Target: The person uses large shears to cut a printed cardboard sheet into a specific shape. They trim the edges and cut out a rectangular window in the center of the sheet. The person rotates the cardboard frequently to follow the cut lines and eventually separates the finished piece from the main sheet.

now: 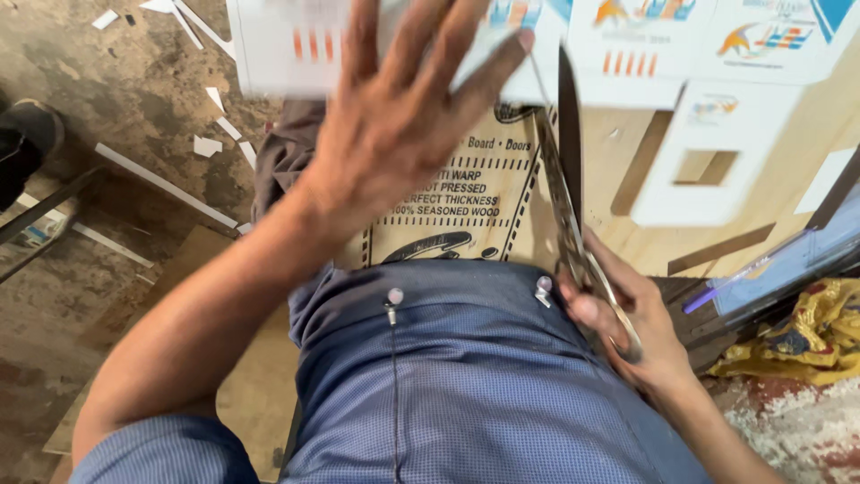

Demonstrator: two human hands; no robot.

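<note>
Floor at far left is stained concrete, littered with white offcut strips and small chips. Beside it, my left hand is raised, blurred, with fingers spread wide and nothing in it; it hovers over the plywood board, which lies flat ahead of my blue shirt and carries black stencilled markings. Across the board's far edge runs a row of white printed laminate sheets. Right of centre, a long metal blade, probably a hand saw, stands on edge across the plywood and points away from me. My right hand is closed around its near end, close against my waist. To the right of the blade lies a white piece with a square cut-out, then a yellow cloth at the frame edge.

Handling note: I judge the blade to be stiff along its length, thin, somewhat springy sideways, and sharp on one edge. Grip only at the handle end, as now. The plywood looks rigid and heavy; support it from beneath along its edges.
</note>
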